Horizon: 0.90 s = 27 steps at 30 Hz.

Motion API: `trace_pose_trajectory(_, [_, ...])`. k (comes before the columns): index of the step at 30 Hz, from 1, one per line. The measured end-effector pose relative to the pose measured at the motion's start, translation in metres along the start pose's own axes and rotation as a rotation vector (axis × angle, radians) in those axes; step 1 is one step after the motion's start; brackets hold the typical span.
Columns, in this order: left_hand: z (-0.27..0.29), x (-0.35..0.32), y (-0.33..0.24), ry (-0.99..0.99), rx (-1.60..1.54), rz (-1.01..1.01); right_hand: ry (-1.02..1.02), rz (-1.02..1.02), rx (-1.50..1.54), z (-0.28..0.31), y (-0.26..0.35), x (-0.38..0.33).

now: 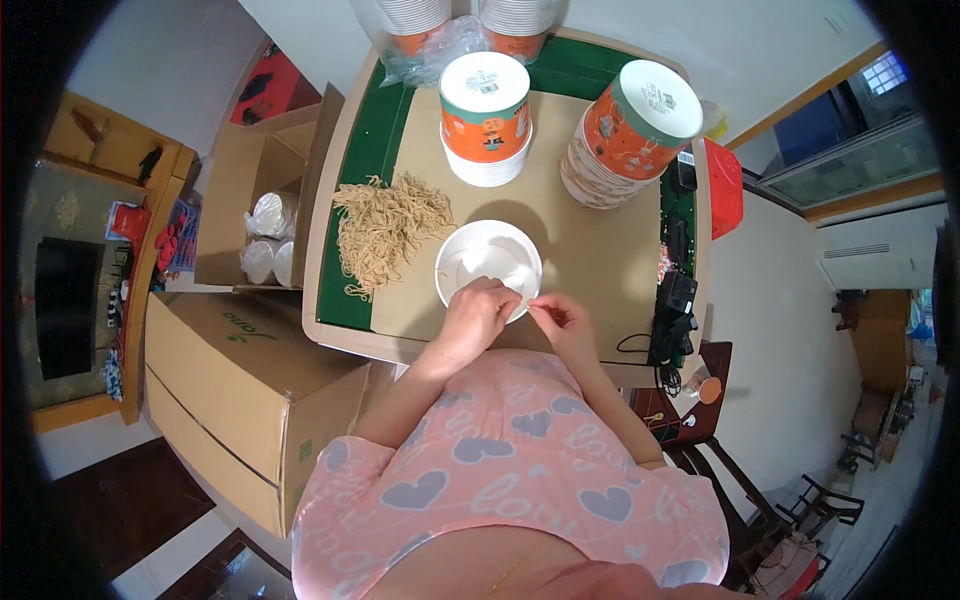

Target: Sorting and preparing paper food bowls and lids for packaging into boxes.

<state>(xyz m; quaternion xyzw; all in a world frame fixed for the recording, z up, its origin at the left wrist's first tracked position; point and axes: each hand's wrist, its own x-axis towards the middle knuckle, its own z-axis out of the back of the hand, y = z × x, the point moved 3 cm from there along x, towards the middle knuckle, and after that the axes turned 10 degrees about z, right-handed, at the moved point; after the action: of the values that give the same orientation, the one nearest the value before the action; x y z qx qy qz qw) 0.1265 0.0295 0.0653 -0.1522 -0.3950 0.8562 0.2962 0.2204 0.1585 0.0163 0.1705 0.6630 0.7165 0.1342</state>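
A white paper bucket (487, 232) stands on the table in front of me, its open mouth facing up. My left hand (478, 315) lies over its near rim with the fingers pinched together. At the near right of the same rim, my right hand (562, 320) is closed in a pinch too. The fingertips nearly meet; whatever is between them is too small to make out. A short tan bit shows at the bucket's left rim. To the left lies a loose heap of tan cords (388, 232).
Behind stand a stack of orange-and-green paper buckets (486, 125) and a second one (625, 135) to its right. Bagged buckets (515, 30) and clear plastic (440, 55) sit at the back. Black cables and adapters (676, 300) line the right edge. Cardboard boxes (250, 385) stand left.
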Motion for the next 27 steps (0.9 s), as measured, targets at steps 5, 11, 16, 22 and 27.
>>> trace_pose_trajectory(5, [-0.024,0.002,0.018,0.067,0.029,0.013,0.020,-0.089,-0.009,0.015,-0.023,-0.017])
trace_pose_trajectory(11, [-0.067,0.015,0.029,-0.057,0.062,0.010,-0.230,-0.244,0.146,0.028,-0.069,-0.011])
trace_pose_trajectory(16, [-0.062,0.018,0.039,0.093,-0.107,0.262,-0.301,-0.202,0.249,0.014,-0.074,0.013])
trace_pose_trajectory(22, [-0.025,0.010,0.049,0.164,-0.398,0.269,-0.077,0.053,0.041,-0.015,-0.046,0.026])
trace_pose_trajectory(27, [-0.019,0.007,0.053,0.209,-0.394,0.313,-0.043,0.051,-0.063,-0.019,-0.037,0.026])
